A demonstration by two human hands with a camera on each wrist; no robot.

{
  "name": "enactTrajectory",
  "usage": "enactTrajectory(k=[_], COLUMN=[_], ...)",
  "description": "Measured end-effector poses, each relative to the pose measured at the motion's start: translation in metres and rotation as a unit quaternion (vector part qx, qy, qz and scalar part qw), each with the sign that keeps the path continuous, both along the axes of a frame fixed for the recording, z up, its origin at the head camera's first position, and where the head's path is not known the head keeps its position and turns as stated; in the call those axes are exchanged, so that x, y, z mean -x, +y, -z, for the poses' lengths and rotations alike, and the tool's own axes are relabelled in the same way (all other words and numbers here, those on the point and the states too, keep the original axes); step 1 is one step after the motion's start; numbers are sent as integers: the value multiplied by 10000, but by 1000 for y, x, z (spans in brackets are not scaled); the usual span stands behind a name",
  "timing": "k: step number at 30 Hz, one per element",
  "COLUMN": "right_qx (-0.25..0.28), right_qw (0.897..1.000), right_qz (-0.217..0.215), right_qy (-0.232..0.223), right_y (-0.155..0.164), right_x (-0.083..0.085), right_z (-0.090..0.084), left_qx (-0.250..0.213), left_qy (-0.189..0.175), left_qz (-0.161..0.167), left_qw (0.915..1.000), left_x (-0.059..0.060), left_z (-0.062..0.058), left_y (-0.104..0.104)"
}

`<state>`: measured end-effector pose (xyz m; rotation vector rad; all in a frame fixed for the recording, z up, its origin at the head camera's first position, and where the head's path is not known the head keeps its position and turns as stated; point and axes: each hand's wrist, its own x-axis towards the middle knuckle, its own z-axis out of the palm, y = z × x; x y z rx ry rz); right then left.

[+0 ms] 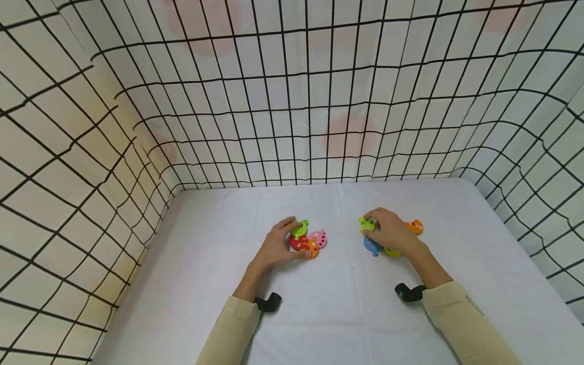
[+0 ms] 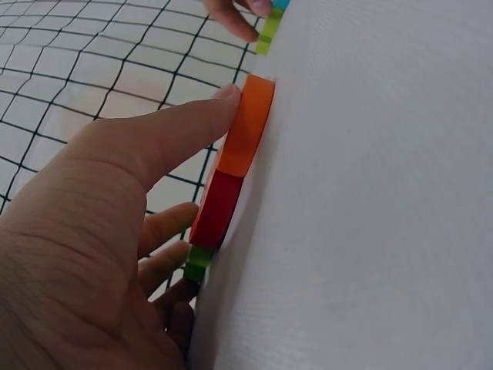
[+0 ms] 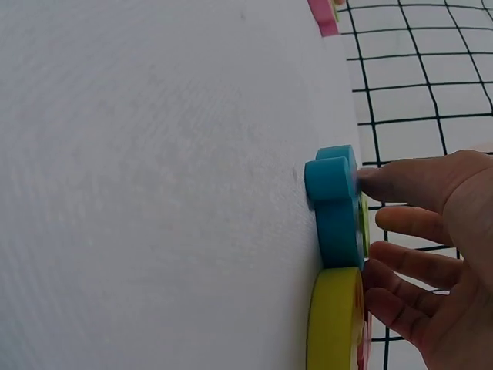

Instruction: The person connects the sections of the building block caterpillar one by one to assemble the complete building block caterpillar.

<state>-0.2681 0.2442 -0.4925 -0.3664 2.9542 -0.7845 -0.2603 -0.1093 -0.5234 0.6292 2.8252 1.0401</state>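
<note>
On the white tabletop, my left hand [image 1: 275,247] spans a cluster of small flat pieces printed with numbers. Its thumb touches the orange spotted piece [image 2: 248,127], and its fingers reach a green piece [image 1: 298,230]. A red piece [image 2: 216,212] lies between these two, beside a pink piece [image 1: 320,238]. Further right, my right hand [image 1: 389,230] pinches a light green piece [image 1: 366,224] between thumb and forefinger. Just below that, a blue piece [image 3: 339,220] touches a yellow piece [image 3: 333,320], partly hidden under the hand in the head view. Another orange piece [image 1: 415,226] shows beyond the knuckles.
Black wire mesh [image 1: 292,116] stands along the back and both sides, with pale cloth behind it. White cloth [image 1: 319,314] covers the table. Dark wrist-worn devices [image 1: 269,302] sit by both beige sleeves [image 1: 232,329].
</note>
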Motion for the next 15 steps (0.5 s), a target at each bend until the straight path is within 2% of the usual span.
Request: enactTrajectory(k=[5, 15], right_qx=[-62, -33], right_qw=[10000, 10000], right_qz=[38, 27], right_qy=[-1, -7], right_y=[-4, -12], right_x=[1, 2], right_z=[3, 5], left_qx=[44, 82], left_qy=[-64, 59], left_qz=[14, 44], left_qw=[10000, 9999], left_x=[1, 2], left_z=[-1, 1], left_y=[-1, 0])
